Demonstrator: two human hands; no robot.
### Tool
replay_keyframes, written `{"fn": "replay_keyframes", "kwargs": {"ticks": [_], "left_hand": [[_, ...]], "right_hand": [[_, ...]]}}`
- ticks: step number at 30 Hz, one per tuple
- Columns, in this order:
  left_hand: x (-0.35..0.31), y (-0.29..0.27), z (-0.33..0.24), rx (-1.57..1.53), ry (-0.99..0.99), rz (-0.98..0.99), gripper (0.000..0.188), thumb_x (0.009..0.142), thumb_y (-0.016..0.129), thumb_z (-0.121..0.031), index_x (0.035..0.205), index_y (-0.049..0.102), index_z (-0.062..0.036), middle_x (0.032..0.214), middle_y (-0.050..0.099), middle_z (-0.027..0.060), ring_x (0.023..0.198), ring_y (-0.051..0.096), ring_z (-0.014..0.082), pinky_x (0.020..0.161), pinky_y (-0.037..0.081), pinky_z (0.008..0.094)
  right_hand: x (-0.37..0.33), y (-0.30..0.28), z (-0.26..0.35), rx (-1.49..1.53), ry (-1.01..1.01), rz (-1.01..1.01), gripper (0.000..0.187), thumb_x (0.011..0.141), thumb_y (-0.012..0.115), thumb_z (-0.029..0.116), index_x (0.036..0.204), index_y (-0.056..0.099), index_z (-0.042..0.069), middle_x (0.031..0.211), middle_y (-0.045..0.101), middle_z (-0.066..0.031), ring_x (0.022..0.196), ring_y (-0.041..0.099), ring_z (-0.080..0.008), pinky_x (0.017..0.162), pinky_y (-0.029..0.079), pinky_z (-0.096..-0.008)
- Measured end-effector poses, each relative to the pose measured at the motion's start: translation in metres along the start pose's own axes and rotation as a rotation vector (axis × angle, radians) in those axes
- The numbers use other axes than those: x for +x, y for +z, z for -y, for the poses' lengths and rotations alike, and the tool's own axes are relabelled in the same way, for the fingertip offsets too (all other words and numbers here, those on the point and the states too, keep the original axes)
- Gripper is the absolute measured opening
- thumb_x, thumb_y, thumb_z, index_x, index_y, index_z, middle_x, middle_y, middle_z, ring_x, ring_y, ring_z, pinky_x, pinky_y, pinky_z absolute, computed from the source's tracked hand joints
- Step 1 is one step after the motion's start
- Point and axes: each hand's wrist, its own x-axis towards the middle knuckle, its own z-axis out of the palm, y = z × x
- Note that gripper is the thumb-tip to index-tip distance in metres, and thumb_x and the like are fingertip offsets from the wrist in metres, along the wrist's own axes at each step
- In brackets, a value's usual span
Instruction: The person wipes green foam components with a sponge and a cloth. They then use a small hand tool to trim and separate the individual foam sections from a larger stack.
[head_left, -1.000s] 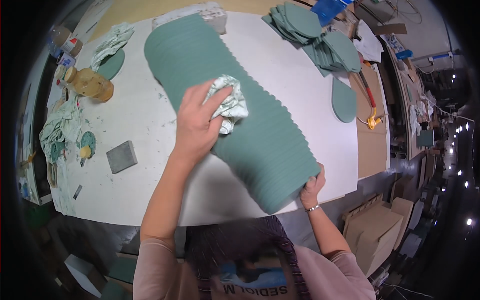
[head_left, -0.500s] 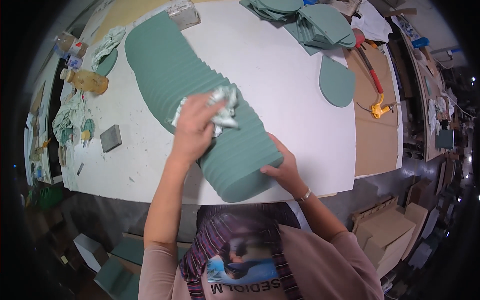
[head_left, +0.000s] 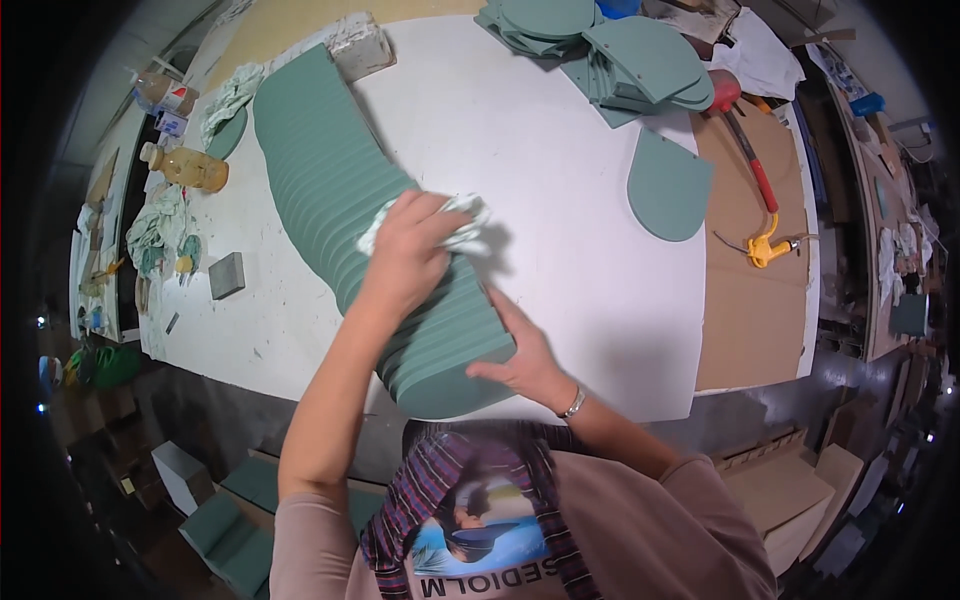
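The room was a workshop, dim at its edges, with stacked cartons [head_left: 790, 490] on the floor at the right and green blocks [head_left: 235, 535] on the floor at the lower left. The white worktable [head_left: 560, 200] took up most of the view; its top was scuffed and paint-marked toward the left edge. A brown cardboard sheet [head_left: 750, 300] covered its right end.

On the table lay a long row of green arched panels [head_left: 330, 190], set on edge and packed face to face, running from the far left toward the near edge. The row's near end sat at the table's front edge, just before the person.

A loose pile of green panels [head_left: 620, 50] lay at the far side, and a single green panel [head_left: 668, 185] lay flat near the cardboard. An air blow gun [head_left: 762, 245] with a red hose rested on the cardboard.

At the left were a grey sanding block [head_left: 226, 275], an amber bottle [head_left: 185, 167] and stained rags [head_left: 155, 225].

The left hand [head_left: 410, 250] was closed on a white cloth [head_left: 455, 215], pressed to the top of the row. The right hand [head_left: 525, 355] lay open, fingers spread, flat against the row's near end. The hands were apart.
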Motion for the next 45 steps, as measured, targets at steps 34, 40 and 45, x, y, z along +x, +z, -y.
{"fn": "replay_keyframes", "kwargs": {"ticks": [34, 40, 45], "left_hand": [[-0.083, -0.034, -0.010, 0.427, -0.263, -0.053, 0.048, 0.081, 0.070, -0.008, 0.128, 0.062, -0.0023, 0.130, 0.058, 0.0160, 0.122, 0.052, 0.0362, 0.103, 0.040, 0.0456], [-0.088, -0.022, -0.019, 0.350, -0.282, -0.142, 0.044, 0.082, 0.071, -0.010, 0.123, 0.058, -0.0001, 0.132, 0.056, 0.0165, 0.123, 0.049, 0.0384, 0.105, 0.036, 0.0482], [-0.095, -0.027, -0.028, 0.077, -0.437, -0.124, 0.045, 0.078, 0.076, -0.014, 0.117, 0.059, 0.0009, 0.117, 0.061, 0.0179, 0.108, 0.056, 0.0372, 0.094, 0.044, 0.0448]], "right_hand": [[0.036, -0.024, 0.035, -0.028, -0.149, 0.189, 0.120, 0.066, 0.091, 0.034, 0.156, 0.021, -0.003, 0.159, 0.031, -0.0232, 0.147, 0.030, -0.0363, 0.120, 0.031, -0.0406], [0.028, -0.027, 0.029, 0.051, -0.136, 0.206, 0.118, 0.063, 0.091, 0.029, 0.157, 0.024, 0.003, 0.158, 0.034, -0.0210, 0.145, 0.035, -0.0354, 0.119, 0.033, -0.0391], [0.017, -0.035, 0.032, 0.110, -0.114, 0.319, 0.122, 0.066, 0.091, 0.030, 0.159, 0.018, 0.002, 0.163, 0.024, -0.0189, 0.149, 0.028, -0.0307, 0.121, 0.025, -0.0422]]}}
